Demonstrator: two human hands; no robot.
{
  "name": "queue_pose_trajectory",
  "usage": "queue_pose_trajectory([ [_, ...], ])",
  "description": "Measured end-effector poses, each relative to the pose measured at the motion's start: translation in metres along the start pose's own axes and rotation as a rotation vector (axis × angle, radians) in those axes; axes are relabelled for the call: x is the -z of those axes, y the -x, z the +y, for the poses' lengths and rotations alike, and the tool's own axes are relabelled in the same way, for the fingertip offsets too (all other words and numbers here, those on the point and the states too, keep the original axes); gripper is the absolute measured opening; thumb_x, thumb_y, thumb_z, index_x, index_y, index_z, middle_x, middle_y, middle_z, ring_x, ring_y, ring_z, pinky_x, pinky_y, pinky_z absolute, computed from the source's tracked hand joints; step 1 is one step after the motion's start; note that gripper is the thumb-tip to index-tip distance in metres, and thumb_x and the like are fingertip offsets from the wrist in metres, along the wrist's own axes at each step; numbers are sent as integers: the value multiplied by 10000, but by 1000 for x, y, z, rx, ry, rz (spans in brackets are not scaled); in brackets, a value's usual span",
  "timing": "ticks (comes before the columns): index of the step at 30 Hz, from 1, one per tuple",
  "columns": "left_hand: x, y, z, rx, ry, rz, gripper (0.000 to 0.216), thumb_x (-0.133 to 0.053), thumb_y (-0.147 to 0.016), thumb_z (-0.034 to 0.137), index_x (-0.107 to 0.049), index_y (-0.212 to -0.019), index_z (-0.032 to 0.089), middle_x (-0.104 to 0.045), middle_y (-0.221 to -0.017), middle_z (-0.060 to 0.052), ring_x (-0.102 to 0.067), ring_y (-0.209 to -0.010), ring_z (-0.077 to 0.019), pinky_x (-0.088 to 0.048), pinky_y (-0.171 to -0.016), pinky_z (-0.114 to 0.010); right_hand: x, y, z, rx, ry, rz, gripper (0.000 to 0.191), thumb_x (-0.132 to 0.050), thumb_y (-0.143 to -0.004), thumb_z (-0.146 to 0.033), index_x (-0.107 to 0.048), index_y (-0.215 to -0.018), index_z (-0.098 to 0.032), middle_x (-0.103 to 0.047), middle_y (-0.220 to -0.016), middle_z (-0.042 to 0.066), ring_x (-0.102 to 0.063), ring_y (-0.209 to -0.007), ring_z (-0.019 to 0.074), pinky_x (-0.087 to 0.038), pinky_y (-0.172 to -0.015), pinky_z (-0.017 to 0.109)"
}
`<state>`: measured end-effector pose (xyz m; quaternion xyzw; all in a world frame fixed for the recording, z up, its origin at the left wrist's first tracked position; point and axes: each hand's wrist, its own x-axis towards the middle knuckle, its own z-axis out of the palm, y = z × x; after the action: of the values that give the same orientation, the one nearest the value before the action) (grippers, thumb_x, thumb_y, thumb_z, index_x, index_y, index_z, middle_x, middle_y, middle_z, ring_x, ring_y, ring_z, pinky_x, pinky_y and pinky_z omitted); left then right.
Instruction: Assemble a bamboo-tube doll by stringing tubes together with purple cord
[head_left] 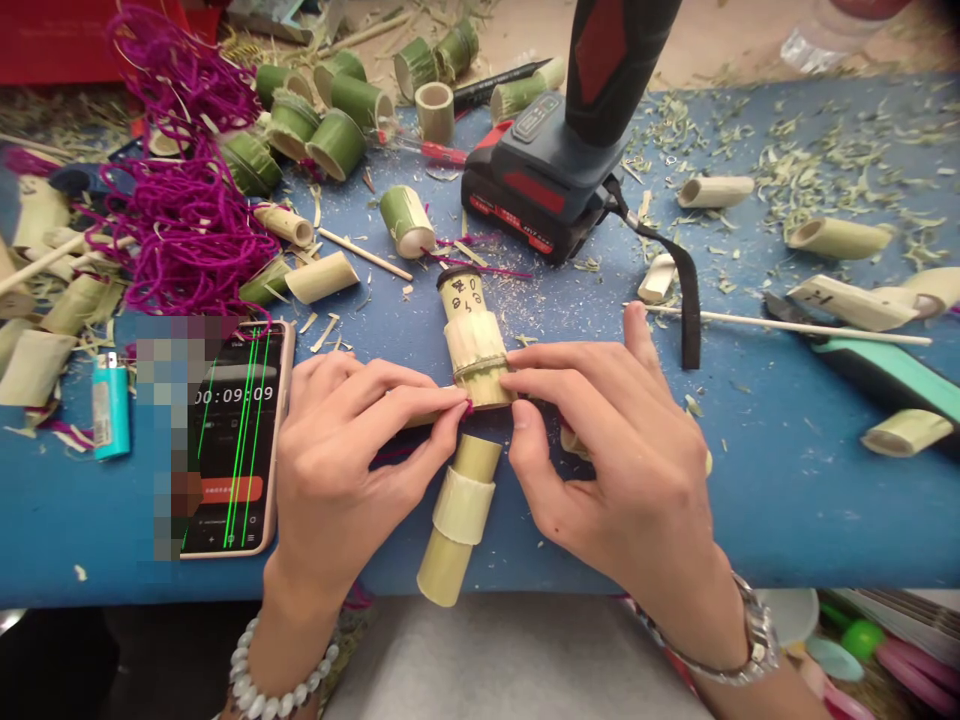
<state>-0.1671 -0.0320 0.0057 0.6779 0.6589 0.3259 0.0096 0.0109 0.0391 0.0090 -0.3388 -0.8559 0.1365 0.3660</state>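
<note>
A bamboo figure (472, 340) with inked marks on its top section lies on the blue table (757, 510), its lower end between my hands. My right hand (622, 470) is shut on that lower end. My left hand (352, 460) pinches a pale bamboo crosspiece (424, 418) against the figure, with a magenta cord (469, 406) showing at the fingertips. Much of the crosspiece is hidden by my fingers. Just below my hands lies a second bamboo piece (457, 522) with a wider collar, touching neither hand as far as I can see.
A cordless drill (540, 180) stands upright at the back, beyond a tangle of magenta cord (184, 210) and several green bamboo cylinders (337, 145). A phone (240, 440) and a blue lighter (111, 405) lie left. Shavings, offcuts and a teal-handled tool (885, 375) lie right.
</note>
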Motion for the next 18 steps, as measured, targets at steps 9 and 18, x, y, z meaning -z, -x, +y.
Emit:
queue_pose_trajectory([
  [9, -1, 0, 1, 1, -22, 3, 159, -745, -923, 215, -677, -995, 339, -745, -892, 37, -650, -803, -219, -504, -824, -521, 0, 0, 0, -5, 3, -6, 124, -596, -948, -110, -715, -915, -112, -764, -994, 99, -725, -929, 213, -372, -1244, 592],
  [18, 0, -1, 0, -9, -51, -10, 99, -700, -951, 281, -703, -982, 375, -738, -863, 50, -670, -783, -224, -490, -825, -540, 1, 0, 0, -3, -6, -19, 109, -592, -948, -120, -696, -917, -133, -765, -998, 96, -727, -924, 211, -390, -1231, 611],
])
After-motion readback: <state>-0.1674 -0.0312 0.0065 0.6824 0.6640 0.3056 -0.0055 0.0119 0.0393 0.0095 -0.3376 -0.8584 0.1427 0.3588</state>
